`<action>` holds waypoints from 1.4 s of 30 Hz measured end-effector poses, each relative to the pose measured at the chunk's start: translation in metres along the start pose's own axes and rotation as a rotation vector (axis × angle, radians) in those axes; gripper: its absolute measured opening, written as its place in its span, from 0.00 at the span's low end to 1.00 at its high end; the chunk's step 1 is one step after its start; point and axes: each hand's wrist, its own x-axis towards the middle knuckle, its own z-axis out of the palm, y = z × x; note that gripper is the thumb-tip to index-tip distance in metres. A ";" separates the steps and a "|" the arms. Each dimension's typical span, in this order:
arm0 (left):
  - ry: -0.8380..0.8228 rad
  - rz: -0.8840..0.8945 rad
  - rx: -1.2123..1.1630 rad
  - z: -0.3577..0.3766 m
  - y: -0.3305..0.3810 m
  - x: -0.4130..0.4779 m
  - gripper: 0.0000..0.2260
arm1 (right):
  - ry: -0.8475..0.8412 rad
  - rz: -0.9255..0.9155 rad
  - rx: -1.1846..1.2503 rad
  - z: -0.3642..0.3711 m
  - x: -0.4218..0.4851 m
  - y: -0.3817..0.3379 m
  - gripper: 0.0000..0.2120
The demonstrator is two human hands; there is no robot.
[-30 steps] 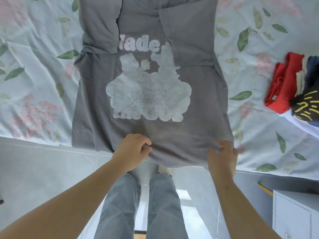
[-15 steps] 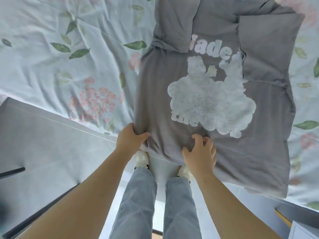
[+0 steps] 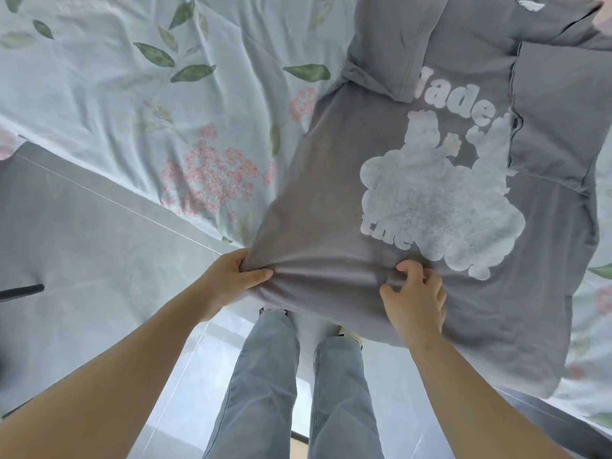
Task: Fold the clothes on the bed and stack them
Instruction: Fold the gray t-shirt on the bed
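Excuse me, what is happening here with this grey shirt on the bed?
A person is folding a grey T-shirt that lies print-up on the floral bed sheet. Both sleeves are already folded in over the body. The left hand grips the corner of the hem, and the right hand pinches the hem further along, near its middle. The bottom fold is not yet made.

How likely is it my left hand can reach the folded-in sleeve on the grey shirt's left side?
Probably yes. The left hand grips the near corner of the grey shirt, and only flat fabric lies between it and the folded-in sleeve. It would have to release the corner first.
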 end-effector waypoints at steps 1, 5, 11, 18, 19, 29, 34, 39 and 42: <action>-0.013 0.012 -0.066 0.001 -0.003 0.001 0.11 | 0.000 -0.010 -0.001 0.000 0.000 0.002 0.19; -0.134 -0.001 0.117 0.007 -0.007 -0.004 0.14 | -0.014 -0.045 0.006 -0.003 -0.002 0.009 0.19; -0.059 -0.147 0.744 -0.003 -0.006 0.004 0.16 | -0.044 -0.074 0.002 -0.008 -0.003 0.016 0.20; 0.370 -0.071 0.825 0.019 0.023 0.012 0.18 | 0.012 -0.119 -0.081 -0.004 -0.007 0.003 0.24; 0.524 0.010 0.816 0.024 0.032 0.010 0.17 | 0.051 -0.163 -0.093 -0.003 -0.008 -0.001 0.26; 0.217 -0.012 0.486 0.031 0.082 0.057 0.10 | 0.019 -0.200 -0.042 -0.009 0.013 -0.044 0.18; 0.326 0.200 0.372 0.023 0.119 0.083 0.12 | 0.187 -0.230 0.104 -0.030 0.049 -0.080 0.16; 0.320 0.264 0.220 0.022 0.170 0.131 0.11 | 0.353 -0.478 0.215 -0.063 0.110 -0.153 0.18; 0.276 0.235 0.109 0.018 0.180 0.148 0.09 | 0.317 -0.545 0.232 -0.078 0.144 -0.203 0.20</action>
